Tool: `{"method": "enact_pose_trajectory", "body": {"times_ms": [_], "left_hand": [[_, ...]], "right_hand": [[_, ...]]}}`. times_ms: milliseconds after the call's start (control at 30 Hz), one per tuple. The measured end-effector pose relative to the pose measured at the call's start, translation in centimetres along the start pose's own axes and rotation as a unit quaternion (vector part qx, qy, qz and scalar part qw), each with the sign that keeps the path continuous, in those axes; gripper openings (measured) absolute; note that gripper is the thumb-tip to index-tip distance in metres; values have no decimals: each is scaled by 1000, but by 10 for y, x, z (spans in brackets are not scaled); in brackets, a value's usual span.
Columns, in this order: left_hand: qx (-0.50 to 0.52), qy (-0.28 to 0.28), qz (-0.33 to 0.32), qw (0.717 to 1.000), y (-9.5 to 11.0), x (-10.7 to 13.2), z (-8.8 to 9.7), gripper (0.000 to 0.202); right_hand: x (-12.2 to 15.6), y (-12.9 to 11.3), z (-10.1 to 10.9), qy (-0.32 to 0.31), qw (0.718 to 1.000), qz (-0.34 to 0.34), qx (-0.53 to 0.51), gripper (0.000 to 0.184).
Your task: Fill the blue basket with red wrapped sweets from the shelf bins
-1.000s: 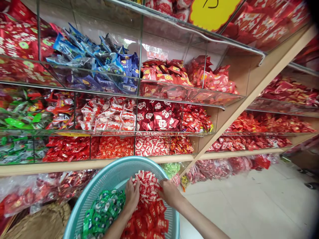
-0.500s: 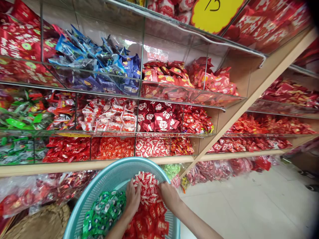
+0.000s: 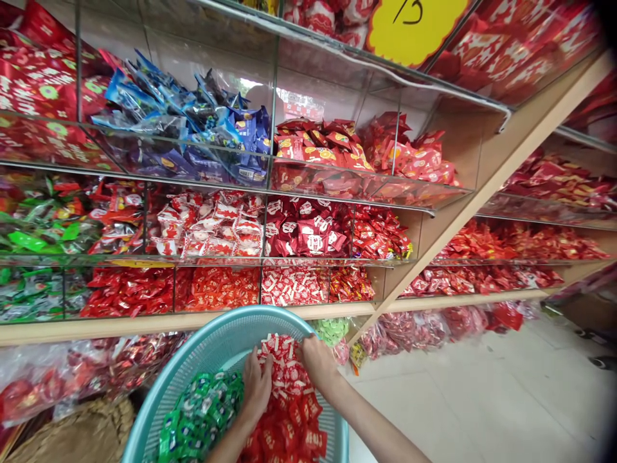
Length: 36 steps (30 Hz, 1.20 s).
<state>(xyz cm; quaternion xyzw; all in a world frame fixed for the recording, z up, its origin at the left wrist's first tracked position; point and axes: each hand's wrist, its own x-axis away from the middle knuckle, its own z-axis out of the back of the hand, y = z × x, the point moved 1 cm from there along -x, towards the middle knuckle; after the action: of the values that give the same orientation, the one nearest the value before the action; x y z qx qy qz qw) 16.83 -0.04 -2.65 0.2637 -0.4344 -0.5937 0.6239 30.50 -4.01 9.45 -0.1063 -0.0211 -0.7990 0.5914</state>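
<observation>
In the head view, a teal plastic basket (image 3: 166, 379) holds wrapped candies in separate heaps. Green-wrapped candies (image 3: 200, 411) lie on its left side, and plain red packets (image 3: 289, 427) fill the near right. Behind these sits a heap of red-and-white wrapped candies (image 3: 284, 363). My left hand (image 3: 258, 386) rests against the left flank of that heap, thumb and fingers apart. On the opposite flank is my right hand (image 3: 318, 361), its fingers curled in at the candies. Its fingertips are partly hidden, so what they pinch cannot be made out.
A glass-fronted shelf unit (image 3: 332, 310) packed with bagged candies rises just behind the basket. Clear bags of candy (image 3: 434, 326) lie under it. A brown woven item (image 3: 81, 431) is at lower left. Pale tiled floor (image 3: 448, 399) extends to the right.
My right hand has shifted slightly up and to the left over the red-and-white candies, its fingers more curled. My left hand has stayed nearly in place.
</observation>
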Motion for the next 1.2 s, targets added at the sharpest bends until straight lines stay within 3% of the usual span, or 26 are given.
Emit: {"method": "enact_pose_trajectory", "body": {"times_ms": [200, 300, 433, 500, 667, 800, 933, 1200], "left_hand": [[7, 2, -7, 1000, -1, 0, 1, 61], [9, -1, -10, 1000, -1, 2, 1, 62], [7, -4, -2, 1000, -1, 2, 0, 62], [5, -6, 0, 1000, 0, 2, 0, 63], [0, -10, 1, 1000, 1, 3, 0, 67], [0, -8, 0, 1000, 0, 3, 1, 67], [-1, -7, 2, 1000, -1, 3, 0, 66], [-8, -12, 1, 1000, 2, 1, 0, 69]], "right_hand": [[1, 19, 4, 43, 993, 17, -112, 20], [4, 35, 3, 71, 971, 53, -222, 20], [14, 47, 0, 59, 948, 80, -302, 20], [20, 46, 0, 68, 955, 96, -273, 20], [26, 35, -2, 63, 987, 118, -86, 22], [20, 32, -14, 67, 989, 130, -8, 22], [15, 34, -20, 80, 988, 130, 7, 21], [15, 37, -13, 84, 987, 126, -57, 20]]}}
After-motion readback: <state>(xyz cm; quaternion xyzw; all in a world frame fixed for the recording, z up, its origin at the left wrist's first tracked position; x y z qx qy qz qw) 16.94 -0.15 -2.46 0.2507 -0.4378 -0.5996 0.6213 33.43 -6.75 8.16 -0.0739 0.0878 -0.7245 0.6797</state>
